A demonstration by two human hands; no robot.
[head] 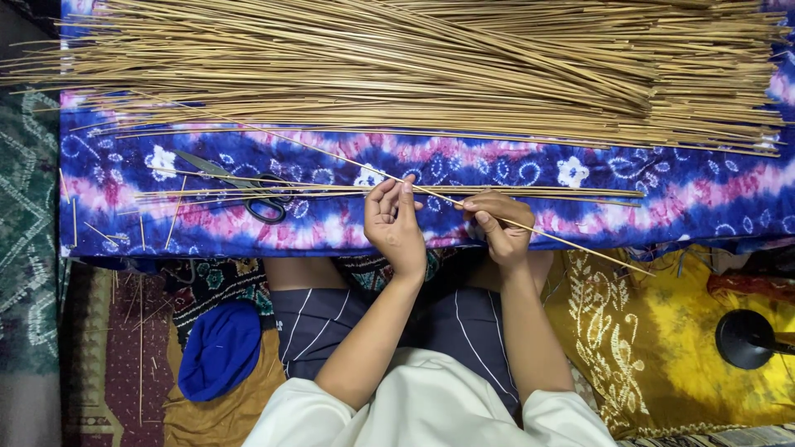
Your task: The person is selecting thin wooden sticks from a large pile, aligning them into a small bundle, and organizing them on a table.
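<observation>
Left hand [396, 222]: your fingers loosely curled around the thin stick [530, 233].
Right hand [501, 223]: your fingertips pinch that stick.
Done: a few sticks [530, 192] laid aside.
Left: big stick pile [414, 66] untouched; scissors [248, 192] idle.

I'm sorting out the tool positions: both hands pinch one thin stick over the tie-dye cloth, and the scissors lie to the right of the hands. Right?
Not quite. In the head view the scissors lie to the left of the hands, not the right. The left hand and right hand do pinch one thin stick over the tie-dye cloth.
</observation>
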